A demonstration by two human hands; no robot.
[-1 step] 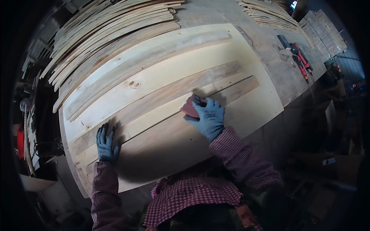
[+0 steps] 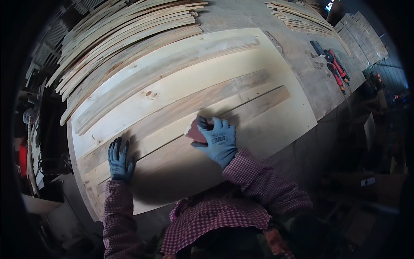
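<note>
One blue-gloved left hand [image 2: 120,163] lies palm-down on the wooden planks [image 2: 172,114], fingers slightly parted, gripping nothing; the planks' long axes slant up rightward. Over a dark seam between them sits maroon, pale-edged sandpaper [image 2: 196,133], jutting left from the nearer right hand [image 2: 219,140], whose thumb and fingers close round it.

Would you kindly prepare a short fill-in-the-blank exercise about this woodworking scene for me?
1. The hand that grips the reddish pad is the person's ____ one.
2. The other hand wears a glove that, apart from its dark fingertips, is ____ in colour.
3. The larger stack of wooden strips lies in the picture's upper ____ part.

Missing words: right; blue; left.
</note>
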